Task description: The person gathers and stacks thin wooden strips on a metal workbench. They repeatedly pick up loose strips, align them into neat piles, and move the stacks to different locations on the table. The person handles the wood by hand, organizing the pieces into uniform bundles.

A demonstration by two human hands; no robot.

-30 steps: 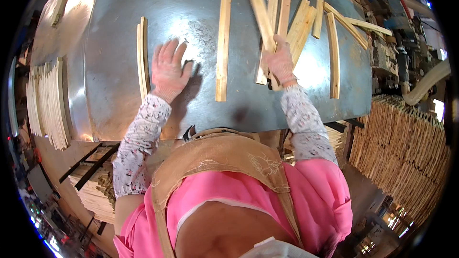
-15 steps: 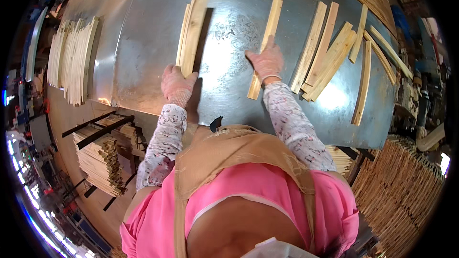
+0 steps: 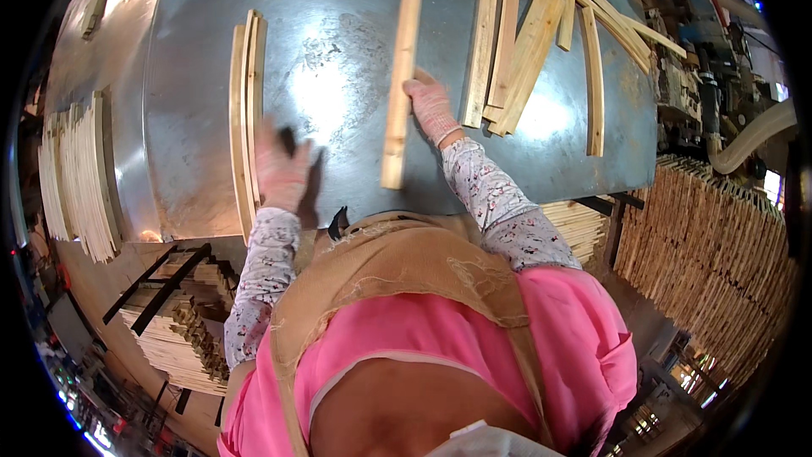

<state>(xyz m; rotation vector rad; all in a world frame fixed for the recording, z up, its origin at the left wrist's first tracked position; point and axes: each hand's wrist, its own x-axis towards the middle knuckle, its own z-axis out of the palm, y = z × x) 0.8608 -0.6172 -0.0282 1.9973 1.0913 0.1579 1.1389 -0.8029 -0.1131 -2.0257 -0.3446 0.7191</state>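
Strip [image 3: 401, 76] lifted, seemingly, by right hand [image 3: 433, 107].

Glare is whitening my metal tabletop [image 3: 194, 118]; my left hand [image 3: 282, 173] is blurring, casting shadow; edges are bending toward the black rim.

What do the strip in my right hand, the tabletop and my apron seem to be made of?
The strip in your right hand: bare wood, perhaps softwood, by its pale yellow colour and darker knot-like marks.
The tabletop: probably sheet metal, scuffed, by its grey sheen and bright glare.
Your apron: likely cloth such as canvas, matte brown with loose-looking threads.
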